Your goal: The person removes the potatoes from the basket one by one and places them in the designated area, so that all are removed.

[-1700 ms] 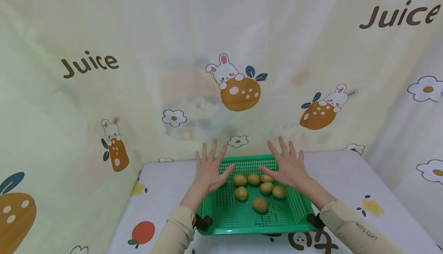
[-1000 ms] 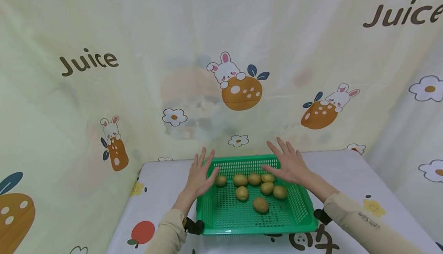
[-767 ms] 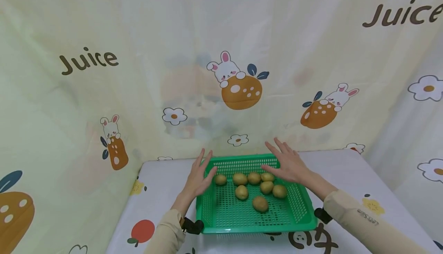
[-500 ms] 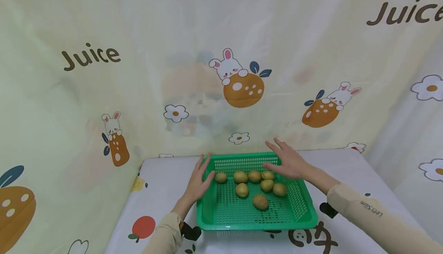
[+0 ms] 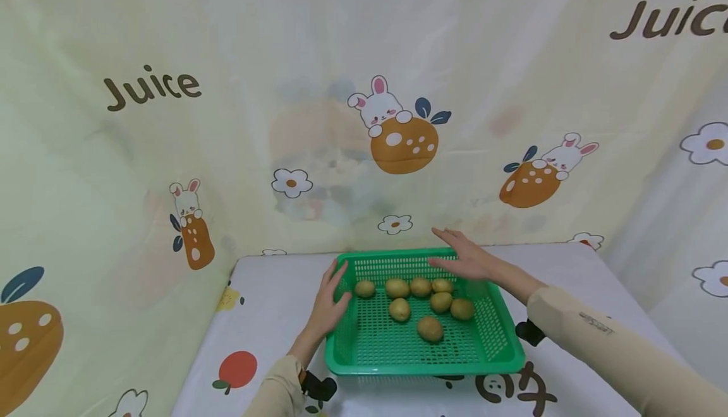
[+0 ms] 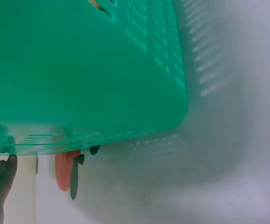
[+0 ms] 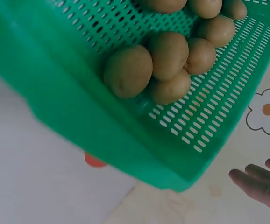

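With left hand (image 5: 327,309) and right hand (image 5: 469,261) wide, seemingly for bracketing a green rectangular plastic basket (image 5: 426,369) corralling rounded brown potatoes (image 5: 430,329). Perhaps touching at left.

Green basket (image 6: 102,84) cropped in left wrist view; uppermost potatoes (image 7: 164,4) cut by right wrist view's edge.

A green plastic basket (image 5: 421,369) lies open from above, its near-left mesh floor (image 5: 380,340) offering a way down while eight potatoes (image 5: 440,302) crowd the back and middle. The left hand (image 5: 327,308) occupies the left side, the right hand (image 5: 471,261) the back-right corner; a printed curtain (image 5: 332,237) rises behind the far rim (image 5: 398,253).
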`<control>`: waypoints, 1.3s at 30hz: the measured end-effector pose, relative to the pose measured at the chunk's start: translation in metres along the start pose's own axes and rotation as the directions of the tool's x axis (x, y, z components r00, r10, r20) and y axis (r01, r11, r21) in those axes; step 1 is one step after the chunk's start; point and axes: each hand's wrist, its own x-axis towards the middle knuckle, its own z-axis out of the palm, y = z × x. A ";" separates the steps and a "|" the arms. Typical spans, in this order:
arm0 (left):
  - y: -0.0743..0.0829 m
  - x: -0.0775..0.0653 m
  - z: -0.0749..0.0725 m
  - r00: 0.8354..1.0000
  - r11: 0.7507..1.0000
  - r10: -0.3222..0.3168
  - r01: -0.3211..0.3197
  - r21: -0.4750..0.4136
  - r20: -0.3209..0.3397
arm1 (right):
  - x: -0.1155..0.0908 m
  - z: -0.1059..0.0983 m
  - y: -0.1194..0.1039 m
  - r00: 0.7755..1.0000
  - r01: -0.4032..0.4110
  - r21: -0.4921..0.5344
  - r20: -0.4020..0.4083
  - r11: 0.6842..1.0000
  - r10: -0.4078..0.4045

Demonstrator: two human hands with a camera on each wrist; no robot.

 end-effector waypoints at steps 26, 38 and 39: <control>0.002 -0.003 0.003 0.997 0.997 -0.073 0.074 -0.029 0.018 | 0.052 0.075 0.004 0.957 -0.287 0.442 0.165 0.850 0.238; 0.000 -0.003 -0.001 0.995 0.995 -0.095 0.095 -0.028 -0.005 | 0.066 0.111 -0.016 0.920 -0.372 0.470 0.070 0.801 0.386; 0.000 -0.003 -0.001 0.995 0.995 -0.098 0.098 -0.026 -0.003 | 0.067 0.113 -0.016 0.913 -0.385 0.468 0.066 0.796 0.402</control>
